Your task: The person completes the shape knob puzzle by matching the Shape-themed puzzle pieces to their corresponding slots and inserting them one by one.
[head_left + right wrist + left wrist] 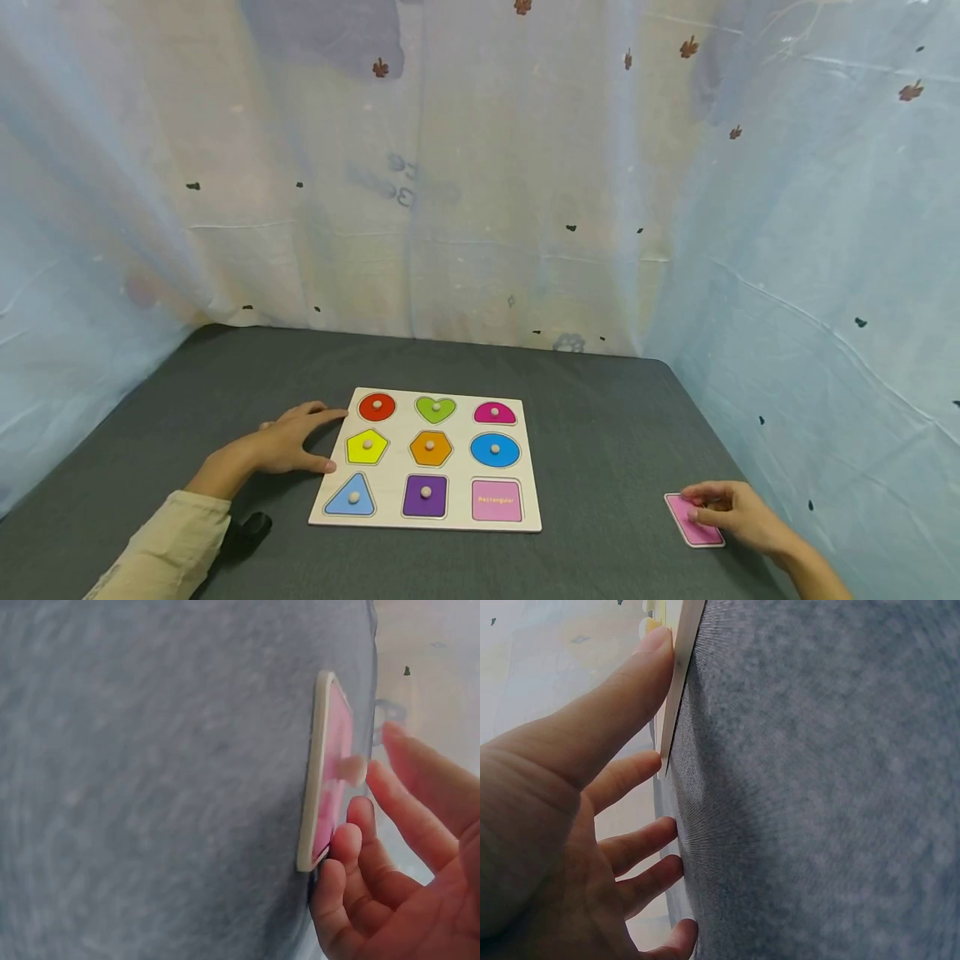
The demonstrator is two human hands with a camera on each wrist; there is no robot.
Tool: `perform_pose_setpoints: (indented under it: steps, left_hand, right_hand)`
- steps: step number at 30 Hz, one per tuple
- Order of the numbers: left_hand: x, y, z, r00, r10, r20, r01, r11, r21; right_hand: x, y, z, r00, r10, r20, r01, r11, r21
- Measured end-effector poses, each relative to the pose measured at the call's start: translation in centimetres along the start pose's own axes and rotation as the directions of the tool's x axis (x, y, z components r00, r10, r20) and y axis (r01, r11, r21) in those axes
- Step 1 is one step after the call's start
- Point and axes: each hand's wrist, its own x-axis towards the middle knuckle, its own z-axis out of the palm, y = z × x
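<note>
A white knobbed shape puzzle board (460, 465) lies flat on the table. My left hand (288, 442) is at its left side, fingers spread, thumb and index fingertip touching the edge. The left wrist view shows that thumb (634, 686) against the board's side (676, 690). Far to the right, a pink rectangular puzzle piece (693, 523) rests flat on the cloth. Over it is my right hand (738, 512), its thumb and index finger on either side of the round knob (352, 771). A small gap shows between thumb and knob; whether the index finger touches it I cannot tell.
Knobbed pieces in several shapes sit in the board, among them a purple square (425, 502). The lower right recess (496, 502) is bare pink and reads "Rectangular". A black object (247, 533) lies by the left sleeve. Curtains (825, 292) hang around the grey table (600, 450).
</note>
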Motion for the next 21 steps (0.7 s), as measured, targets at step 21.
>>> perform_pose_setpoints:
  steps: [21]
  left_hand:
    - [-0.09, -0.30, 0.38, 1.000, 0.020, -0.015, -0.020, 1.000, -0.014]
  right_hand:
    - [-0.23, 1.06, -0.24, 0.995, -0.099, 0.028, 0.099, 0.995, -0.003]
